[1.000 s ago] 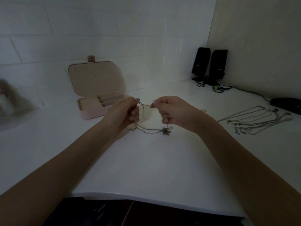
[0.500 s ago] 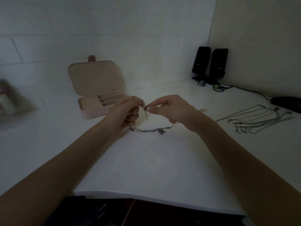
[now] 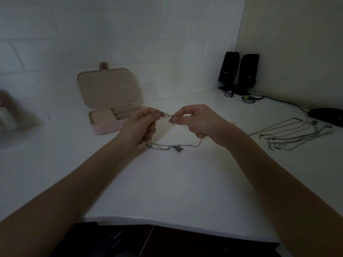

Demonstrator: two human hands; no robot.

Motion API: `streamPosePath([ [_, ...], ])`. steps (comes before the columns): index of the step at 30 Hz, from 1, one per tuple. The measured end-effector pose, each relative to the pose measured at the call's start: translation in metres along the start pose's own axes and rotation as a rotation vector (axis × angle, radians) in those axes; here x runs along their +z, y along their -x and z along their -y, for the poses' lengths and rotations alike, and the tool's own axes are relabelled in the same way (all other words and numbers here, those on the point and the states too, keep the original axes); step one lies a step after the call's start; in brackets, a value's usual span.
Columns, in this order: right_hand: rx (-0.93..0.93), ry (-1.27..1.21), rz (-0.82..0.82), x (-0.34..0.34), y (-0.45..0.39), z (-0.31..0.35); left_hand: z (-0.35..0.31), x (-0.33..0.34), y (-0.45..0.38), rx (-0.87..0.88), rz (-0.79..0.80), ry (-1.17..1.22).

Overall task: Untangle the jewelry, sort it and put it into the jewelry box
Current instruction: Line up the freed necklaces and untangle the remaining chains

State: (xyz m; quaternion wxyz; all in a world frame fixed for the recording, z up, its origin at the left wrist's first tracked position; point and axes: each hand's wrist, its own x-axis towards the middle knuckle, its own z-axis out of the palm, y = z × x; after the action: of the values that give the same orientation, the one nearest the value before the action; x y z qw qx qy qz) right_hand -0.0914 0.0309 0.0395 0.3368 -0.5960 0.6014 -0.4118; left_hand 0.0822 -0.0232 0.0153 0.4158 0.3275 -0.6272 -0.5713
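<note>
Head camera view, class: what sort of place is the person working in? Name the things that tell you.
Probably a home desk or counter in a room corner: a white tabletop against a white brick wall, a pair of black speakers with cables, and an open pink jewelry box.

Desk (image 3: 167,182) front/centre: bare, free passage. Obstacles: jewelry box (image 3: 109,125) rear-L; laid-out chains (image 3: 289,136) R; speakers (image 3: 239,71) rear corner.
</note>
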Motion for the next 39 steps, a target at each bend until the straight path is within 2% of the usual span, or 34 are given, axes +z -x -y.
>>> streamPosePath([
  [5,0.013,0.030,0.029,-0.001,0.003,0.001,0.002,-0.003,-0.002,0.133,-0.103,-0.083],
  [12,-0.061,0.075,0.047,0.008,0.009,0.001,0.001,0.001,0.002,0.128,0.004,-0.100],
  [15,-0.100,0.073,-0.067,0.005,0.006,0.005,0.004,-0.004,-0.001,0.158,-0.075,-0.204],
  [16,-0.093,0.010,-0.114,0.003,0.005,0.006,0.006,-0.005,-0.002,0.182,-0.107,-0.273],
  [18,-0.068,-0.287,-0.157,-0.003,0.002,0.009,0.009,-0.005,-0.003,0.206,-0.147,-0.359],
  [20,-0.085,-0.595,-0.099,-0.008,0.001,0.009,0.011,-0.005,-0.003,0.179,-0.171,-0.358],
  [24,-0.098,-0.836,0.044,-0.012,0.000,0.007,0.010,-0.007,-0.004,0.060,-0.177,-0.227],
  [28,-0.143,-1.079,0.086,-0.022,0.001,0.008,0.007,-0.006,-0.004,-0.024,-0.174,-0.113],
  [31,-0.145,-1.170,0.051,-0.029,0.002,0.005,0.008,-0.007,-0.005,-0.019,-0.157,-0.153],
  [34,-0.136,-1.140,-0.008,-0.030,0.001,0.003,0.008,-0.010,-0.007,-0.009,-0.148,-0.243],
  [39,-0.144,-1.071,-0.014,-0.026,0.002,0.004,0.005,-0.012,-0.007,0.008,-0.139,-0.061],
])
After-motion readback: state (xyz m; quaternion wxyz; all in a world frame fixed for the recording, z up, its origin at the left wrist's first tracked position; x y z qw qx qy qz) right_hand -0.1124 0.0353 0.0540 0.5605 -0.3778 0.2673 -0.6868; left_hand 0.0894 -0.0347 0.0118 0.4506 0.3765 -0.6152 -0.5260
